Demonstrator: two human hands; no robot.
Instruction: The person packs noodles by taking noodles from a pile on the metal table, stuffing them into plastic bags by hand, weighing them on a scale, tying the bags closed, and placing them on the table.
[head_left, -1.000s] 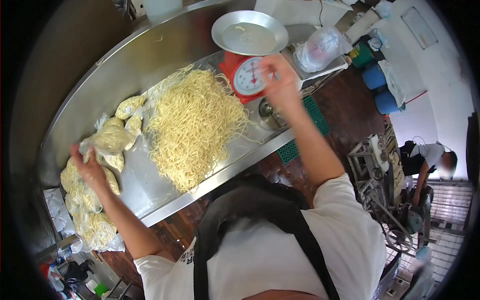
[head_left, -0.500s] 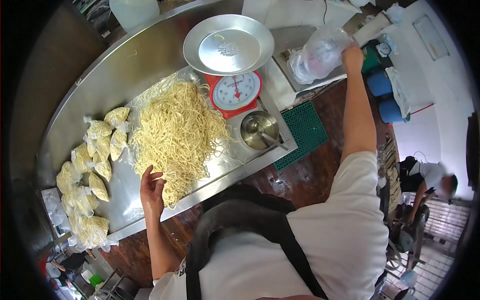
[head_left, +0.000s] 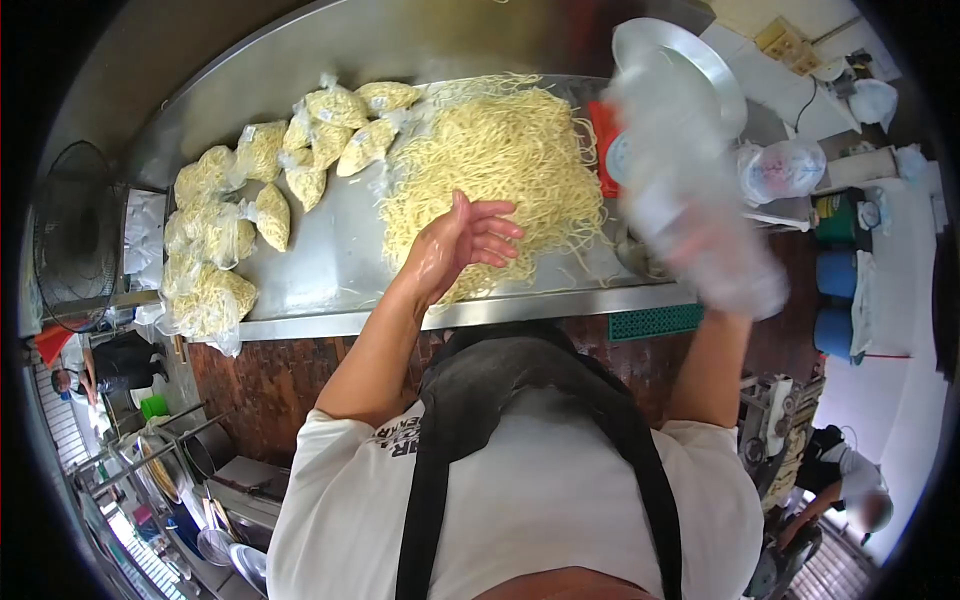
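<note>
One heap of loose pale-yellow noodles [head_left: 500, 170] lies on the silver metal table [head_left: 320, 255], right of knotted clear bags of noodles [head_left: 325, 125]. The left hand [head_left: 465, 245], fingers parted, grasps nothing above its near edge; the right hand [head_left: 705, 245] grips a blurred clear plastic bag [head_left: 670, 150].

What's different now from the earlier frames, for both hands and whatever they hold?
The right hand reached right to the stack of clear plastic bags, then came back left with a blurred clear plastic bag. The left hand let go of a filled bag, moved right and is now open over the pale yellow noodle pile. The pile and red dial scale stayed put.
</note>
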